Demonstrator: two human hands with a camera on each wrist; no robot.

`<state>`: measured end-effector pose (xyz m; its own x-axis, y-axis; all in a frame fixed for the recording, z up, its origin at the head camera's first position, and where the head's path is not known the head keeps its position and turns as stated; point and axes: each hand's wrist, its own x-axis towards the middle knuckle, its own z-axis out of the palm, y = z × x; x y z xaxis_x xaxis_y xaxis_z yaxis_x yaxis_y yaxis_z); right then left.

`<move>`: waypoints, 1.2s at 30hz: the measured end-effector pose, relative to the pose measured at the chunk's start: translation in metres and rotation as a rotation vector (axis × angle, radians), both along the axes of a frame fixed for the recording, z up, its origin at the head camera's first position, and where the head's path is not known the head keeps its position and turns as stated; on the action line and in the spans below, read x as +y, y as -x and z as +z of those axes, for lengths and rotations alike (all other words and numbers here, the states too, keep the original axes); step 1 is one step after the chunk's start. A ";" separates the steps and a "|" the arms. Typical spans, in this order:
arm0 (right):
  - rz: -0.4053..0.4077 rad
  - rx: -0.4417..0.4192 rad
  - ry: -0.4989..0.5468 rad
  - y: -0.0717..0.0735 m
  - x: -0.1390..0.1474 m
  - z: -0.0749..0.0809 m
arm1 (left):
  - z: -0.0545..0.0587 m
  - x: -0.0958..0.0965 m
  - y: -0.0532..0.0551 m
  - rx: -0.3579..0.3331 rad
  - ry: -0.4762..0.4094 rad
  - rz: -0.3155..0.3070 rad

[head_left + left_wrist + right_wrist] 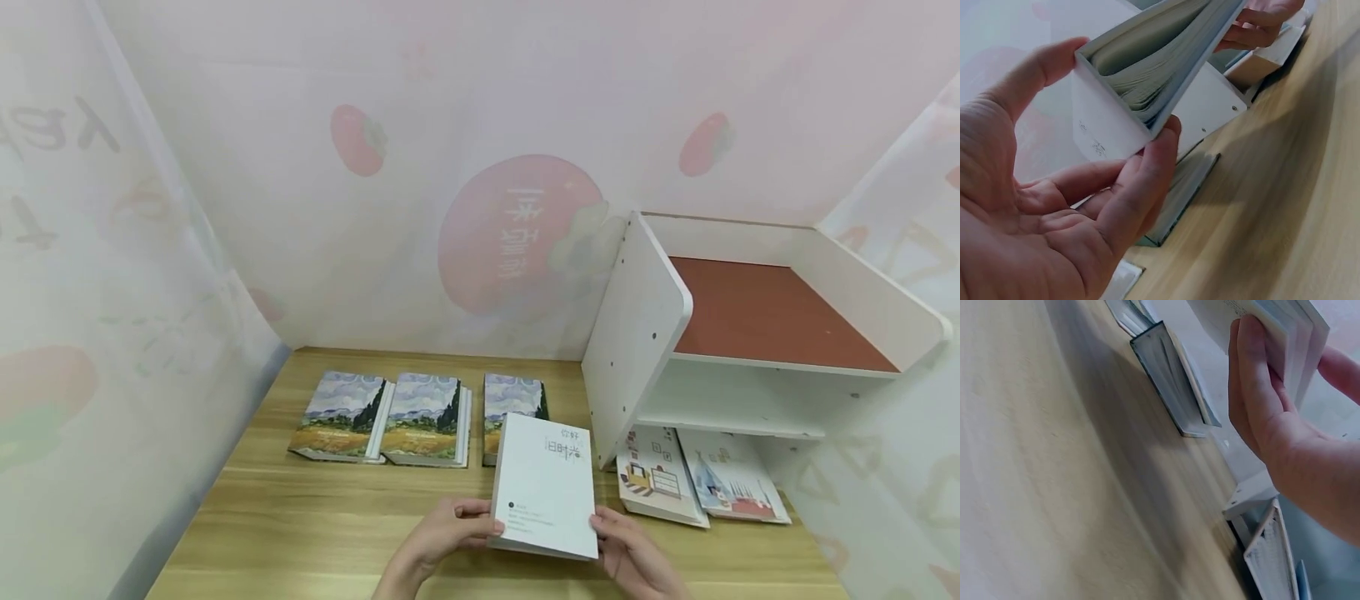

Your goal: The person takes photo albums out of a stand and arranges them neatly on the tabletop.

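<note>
Pinching the white book (546, 492) over the wooden table (300, 533) with left hand (442, 531) and right hand (627, 546). Maybe partway done, with two cartoon-cover books (658, 471) partly in the white shelf (633, 342) but this one not down yet.

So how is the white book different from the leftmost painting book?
The white book looks mostly plain; the leftmost painting book shows a landscape. The left hand and right hand hold the white book; the leftmost painting book lies on the table. Both have printed covers.
</note>
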<state>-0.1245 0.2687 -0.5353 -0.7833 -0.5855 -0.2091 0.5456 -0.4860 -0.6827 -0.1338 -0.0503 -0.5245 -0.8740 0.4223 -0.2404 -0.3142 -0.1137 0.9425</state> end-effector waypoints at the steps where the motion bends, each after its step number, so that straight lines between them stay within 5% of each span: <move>1: 0.004 0.005 0.003 0.000 -0.002 -0.001 | -0.001 -0.002 0.000 0.001 -0.007 0.001; 12: 0.024 0.048 -0.029 -0.001 -0.026 -0.004 | -0.004 -0.024 -0.005 0.022 -0.033 0.013; 26: -0.116 -0.037 -0.129 -0.001 -0.070 0.002 | -0.006 -0.066 -0.002 -0.014 0.027 0.007; 36: -0.149 -0.059 -0.172 -0.005 -0.096 -0.005 | -0.003 -0.091 -0.009 0.006 0.046 0.003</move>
<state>-0.1199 0.1729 -0.5407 -0.8420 -0.4159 -0.3436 0.5176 -0.4434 -0.7318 -0.1245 -0.1416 -0.5270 -0.8765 0.4087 -0.2543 -0.3085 -0.0715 0.9485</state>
